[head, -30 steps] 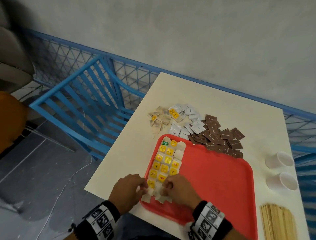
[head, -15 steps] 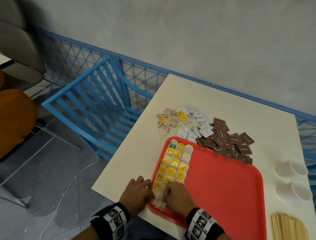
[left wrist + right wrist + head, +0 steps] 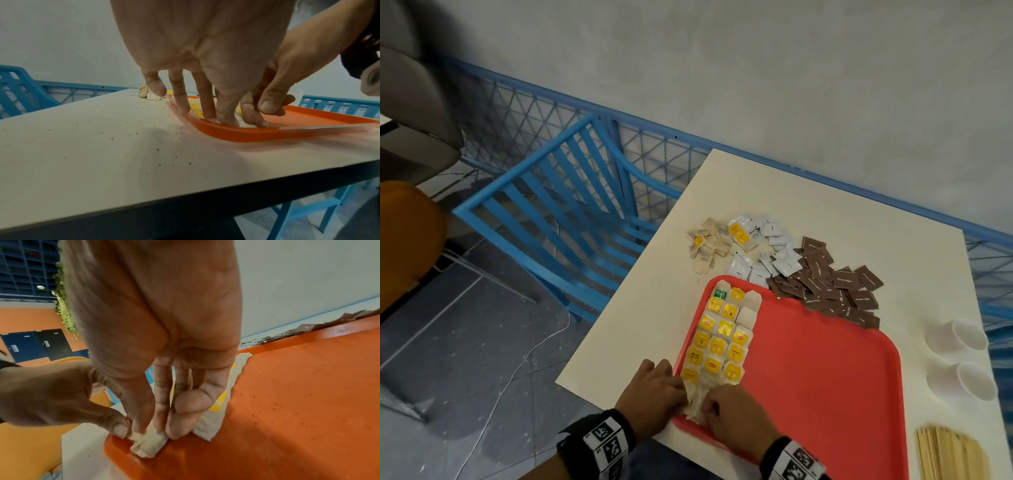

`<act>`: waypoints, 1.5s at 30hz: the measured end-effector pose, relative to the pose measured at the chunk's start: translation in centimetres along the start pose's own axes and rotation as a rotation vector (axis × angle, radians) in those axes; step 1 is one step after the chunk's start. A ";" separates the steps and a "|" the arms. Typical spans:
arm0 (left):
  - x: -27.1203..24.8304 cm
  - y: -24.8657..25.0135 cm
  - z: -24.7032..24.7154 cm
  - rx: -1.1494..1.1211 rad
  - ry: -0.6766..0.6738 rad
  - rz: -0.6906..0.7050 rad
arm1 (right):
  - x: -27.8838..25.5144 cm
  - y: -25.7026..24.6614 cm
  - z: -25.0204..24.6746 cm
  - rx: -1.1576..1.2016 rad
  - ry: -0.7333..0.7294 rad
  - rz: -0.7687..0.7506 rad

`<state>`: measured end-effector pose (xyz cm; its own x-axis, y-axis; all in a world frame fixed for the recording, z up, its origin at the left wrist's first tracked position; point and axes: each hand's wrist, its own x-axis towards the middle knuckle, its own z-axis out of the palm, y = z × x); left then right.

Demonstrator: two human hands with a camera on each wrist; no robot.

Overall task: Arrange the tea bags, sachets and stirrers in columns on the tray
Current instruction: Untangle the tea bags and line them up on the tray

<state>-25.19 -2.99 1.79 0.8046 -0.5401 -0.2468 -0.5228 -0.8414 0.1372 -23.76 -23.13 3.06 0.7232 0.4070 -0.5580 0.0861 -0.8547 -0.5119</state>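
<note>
Soft crumpled tea bags (image 3: 697,399), glossy red tray (image 3: 825,370).

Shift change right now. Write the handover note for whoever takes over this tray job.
Left hand and right hand: both pinch crumpled tea bags at the near left corner of the red tray.
Done: three columns of tea bags along the tray's left side.
Left: loose tea bags, white sachets and brown sachets on the table beyond the tray; stirrers at the near right.
</note>
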 end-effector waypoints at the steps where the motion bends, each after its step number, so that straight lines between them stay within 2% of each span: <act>1: 0.1 -0.1 0.1 0.001 0.012 0.009 | 0.0 0.0 -0.1 0.008 -0.001 -0.003; 5: -0.3 -0.3 -0.8 -0.117 0.048 -0.023 | -0.4 -0.5 -1.6 0.003 -0.062 -0.047; 9: 0.3 -1.6 -4.3 -0.405 0.038 -0.043 | -0.3 -1.1 -8.2 -0.064 -0.086 -0.117; 13: 3.0 -4.7 -7.4 -0.586 0.142 -0.151 | 3.3 -2.2 -16.6 -0.116 0.094 -0.137; 16: 5.8 -6.7 -8.1 -0.735 0.229 -0.352 | 8.8 -2.6 -19.9 -0.106 0.215 -0.085; 18: 7.0 -7.3 -7.9 -0.811 0.270 -0.468 | 13.3 -2.3 -20.1 -0.124 0.292 -0.021; 21: 7.4 -6.6 -7.2 -0.928 0.349 -0.514 | 18.5 -2.6 -18.9 -0.208 0.326 0.043; 25: 6.2 -4.9 -6.3 -1.055 0.430 -0.536 | 22.9 -3.8 -18.0 -0.406 0.359 -0.044; 28: 5.4 -4.3 -5.3 -1.115 0.413 -0.556 | 24.8 -3.8 -18.0 -0.689 0.227 -0.067; 30: 5.0 -4.2 -5.0 -1.109 0.407 -0.541 | 25.8 -3.5 -17.7 -0.729 0.136 -0.096; 33: 4.9 -4.4 -4.9 -1.101 0.412 -0.526 | 25.9 -2.6 -16.9 -0.652 0.159 -0.167; 36: 5.1 -4.5 -5.1 -1.119 0.422 -0.513 | 24.4 -1.7 -16.7 -0.605 0.226 -0.166; 38: 5.4 -4.4 -5.4 -1.133 0.426 -0.497 | 23.1 -1.2 -17.5 -0.494 0.284 -0.170; 41: 6.0 -4.3 -6.2 -1.137 0.450 -0.461 | 20.9 -0.2 -19.7 -0.203 0.414 -0.164; 45: 7.1 -4.4 -7.7 -1.158 0.447 -0.414 | 16.9 1.0 -23.4 0.283 0.555 -0.081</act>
<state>-15.07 -3.26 6.79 0.9867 -0.0104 -0.1623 0.1483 -0.3523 0.9240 4.61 -24.69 8.39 0.9766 0.1739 -0.1263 0.0261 -0.6791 -0.7336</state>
